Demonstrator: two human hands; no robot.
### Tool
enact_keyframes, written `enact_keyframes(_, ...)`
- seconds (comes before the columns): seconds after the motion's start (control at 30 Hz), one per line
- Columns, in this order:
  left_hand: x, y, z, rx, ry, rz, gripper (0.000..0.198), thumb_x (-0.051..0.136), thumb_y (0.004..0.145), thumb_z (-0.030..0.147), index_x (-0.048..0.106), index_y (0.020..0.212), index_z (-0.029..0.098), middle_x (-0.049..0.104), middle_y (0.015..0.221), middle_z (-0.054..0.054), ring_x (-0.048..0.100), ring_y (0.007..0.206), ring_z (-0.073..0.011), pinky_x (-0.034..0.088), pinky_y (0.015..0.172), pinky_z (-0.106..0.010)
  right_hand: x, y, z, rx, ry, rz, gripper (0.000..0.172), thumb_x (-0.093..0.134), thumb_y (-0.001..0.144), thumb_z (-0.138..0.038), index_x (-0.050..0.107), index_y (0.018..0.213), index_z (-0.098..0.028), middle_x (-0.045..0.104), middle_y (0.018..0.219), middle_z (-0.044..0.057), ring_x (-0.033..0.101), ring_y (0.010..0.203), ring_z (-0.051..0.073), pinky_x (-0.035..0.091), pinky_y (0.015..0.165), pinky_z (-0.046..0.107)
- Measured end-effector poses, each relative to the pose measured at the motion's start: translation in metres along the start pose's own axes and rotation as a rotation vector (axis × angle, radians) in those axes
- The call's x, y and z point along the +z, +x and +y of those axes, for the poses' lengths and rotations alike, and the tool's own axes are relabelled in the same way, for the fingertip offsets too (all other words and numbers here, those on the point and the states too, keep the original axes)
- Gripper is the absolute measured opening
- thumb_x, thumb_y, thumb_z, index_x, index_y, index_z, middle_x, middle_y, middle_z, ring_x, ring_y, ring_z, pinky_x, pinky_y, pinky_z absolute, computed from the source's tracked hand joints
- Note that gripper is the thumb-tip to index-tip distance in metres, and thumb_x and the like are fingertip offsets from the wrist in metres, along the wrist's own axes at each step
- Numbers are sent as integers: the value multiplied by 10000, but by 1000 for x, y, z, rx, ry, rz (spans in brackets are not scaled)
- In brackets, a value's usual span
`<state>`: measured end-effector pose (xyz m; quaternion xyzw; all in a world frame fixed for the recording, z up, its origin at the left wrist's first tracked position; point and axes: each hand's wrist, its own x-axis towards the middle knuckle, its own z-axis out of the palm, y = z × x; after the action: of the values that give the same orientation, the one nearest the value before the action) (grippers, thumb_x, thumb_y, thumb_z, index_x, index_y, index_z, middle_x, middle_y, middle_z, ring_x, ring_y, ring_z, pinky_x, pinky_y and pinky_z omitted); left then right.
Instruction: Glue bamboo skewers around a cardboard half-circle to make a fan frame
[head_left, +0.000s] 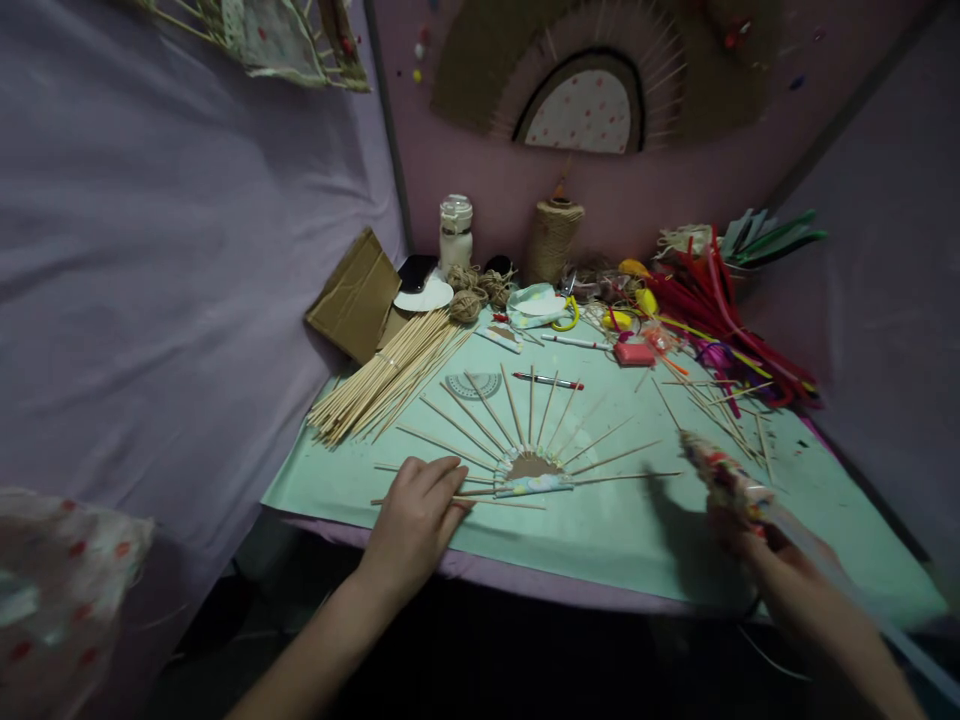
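My left hand (pixel 416 508) over fanned sticks (pixel 532 405), near front edge of desk (pixel 600 550), grip unclear from here, my right hand (pixel 787 562) clamped on a blurred tool (pixel 724 475)

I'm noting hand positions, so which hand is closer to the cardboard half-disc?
Left. The left hand is just left of the cardboard half-disc, over the sticks; the right hand is farther off to its right, holding a tool.

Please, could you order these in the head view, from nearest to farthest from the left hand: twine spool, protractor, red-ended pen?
1. Protractor: ahead of the left hand, slightly right.
2. Red-ended pen: right of the protractor.
3. Twine spool: upright, farther back than both.
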<state>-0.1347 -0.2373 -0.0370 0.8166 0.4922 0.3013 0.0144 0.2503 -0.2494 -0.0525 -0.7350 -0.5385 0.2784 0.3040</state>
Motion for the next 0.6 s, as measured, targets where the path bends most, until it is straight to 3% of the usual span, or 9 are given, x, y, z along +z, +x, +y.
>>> enact_keyframes(0.07, 6, 2, 3, 28, -9, -26, 246, 579, 872, 174, 608, 1114, 140, 639, 1110, -109, 514, 896, -208, 481, 781, -365, 15, -3, -20, -19, 128, -154, 446, 585, 753, -543, 643, 1035, -202, 682, 926, 71, 615, 854, 283, 500, 710, 349)
enact_keyframes(0.23, 21, 3, 8, 53, -20, -57, 256, 551, 885, 167, 597, 1134, 131, 643, 1094, -109, 516, 897, -209, 482, 774, -367, 35, -9, -74, 1, 192, -520, 473, 540, 748, -648, 612, 760, -181, 566, 676, 30, 498, 623, 184, 435, 563, 288)
enact_keyframes(0.37, 27, 3, 8, 36, -12, -70, 243, 534, 896, 166, 604, 1127, 139, 644, 1077, -95, 512, 874, -200, 478, 767, -360, 38, -1, -96, 12, 213, -678, 502, 493, 768, -690, 556, 741, -192, 473, 643, -6, 428, 584, 142, 394, 531, 259)
enact_keyframes(0.6, 32, 2, 9, 27, -4, -18, 199, 500, 924, 174, 625, 1075, 136, 654, 1012, -82, 503, 854, -191, 467, 757, -344, 46, 19, -124, -108, 103, -902, 460, 454, 845, -636, 523, 753, -191, 442, 650, -29, 430, 582, 117, 384, 538, 239)
